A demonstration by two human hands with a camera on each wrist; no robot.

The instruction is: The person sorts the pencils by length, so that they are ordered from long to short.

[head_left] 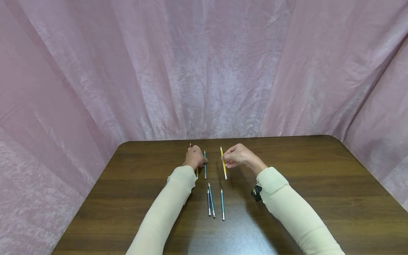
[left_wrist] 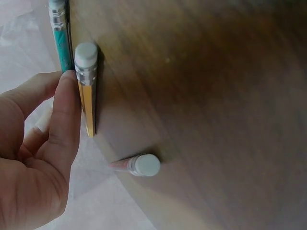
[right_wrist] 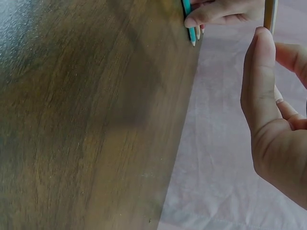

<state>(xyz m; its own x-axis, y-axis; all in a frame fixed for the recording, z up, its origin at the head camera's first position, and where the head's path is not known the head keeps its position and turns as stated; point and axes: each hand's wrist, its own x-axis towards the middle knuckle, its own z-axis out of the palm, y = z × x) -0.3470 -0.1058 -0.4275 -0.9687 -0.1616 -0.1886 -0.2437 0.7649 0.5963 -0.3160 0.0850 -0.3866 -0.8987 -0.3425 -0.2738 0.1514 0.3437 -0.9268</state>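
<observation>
Near the far side of the table, my left hand pinches a teal pencil between thumb and finger, its eraser end toward me. Beside that hand lies an orange-yellow pencil, partly hidden by the hand in the head view. A red pencil is further left; only its tip shows past the knuckles in the head view. My right hand holds a yellow pencil between thumb and fingertips, point away from me, with its shadow on the wood beside it.
Closer to me on the brown wooden table lie a teal pencil, a dark blue pencil and a blue-green pencil, the last two side by side. A pink curtain hangs behind the table's far edge and along the sides.
</observation>
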